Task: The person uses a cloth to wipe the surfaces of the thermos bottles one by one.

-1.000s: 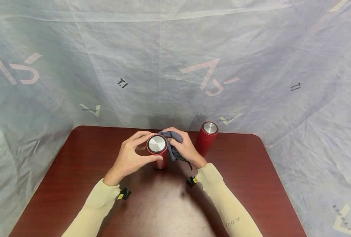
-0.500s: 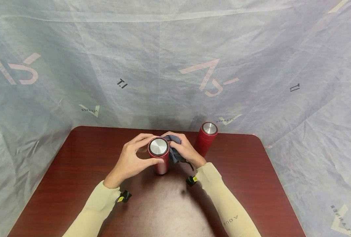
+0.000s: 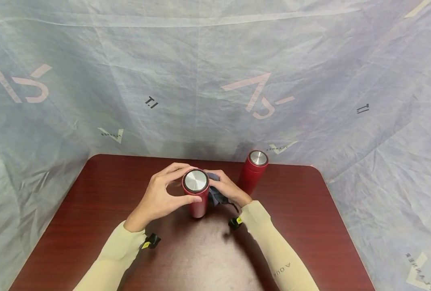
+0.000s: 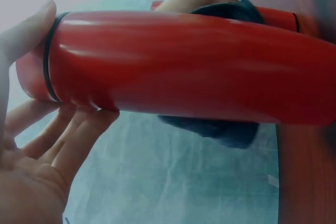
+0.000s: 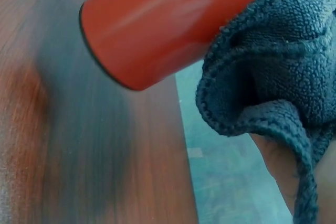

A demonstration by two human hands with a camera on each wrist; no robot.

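A red thermos flask (image 3: 198,206) with a brushed silver lid top stands nearly upright at the middle of the table. My left hand (image 3: 160,198) grips it near the lid, thumb on one side and fingers on the other, as the left wrist view shows along the red body (image 4: 157,61). Against the flask's right side, my right hand (image 3: 230,188) holds a bunched dark grey-blue towelling cloth (image 5: 283,51). A cord-like loop of it hangs down. In the right wrist view the flask's base looks raised off the table. The flask partly hides the right fingers.
A second red flask (image 3: 251,173) with a silver lid stands behind my right wrist, near the back edge of the dark red wooden table (image 3: 102,194). A pale printed sheet (image 3: 197,101) hangs around the back and sides.
The held flask has shifted slightly toward me and to the right. My right hand and the cloth have slid lower along its side. The second flask has stayed put.
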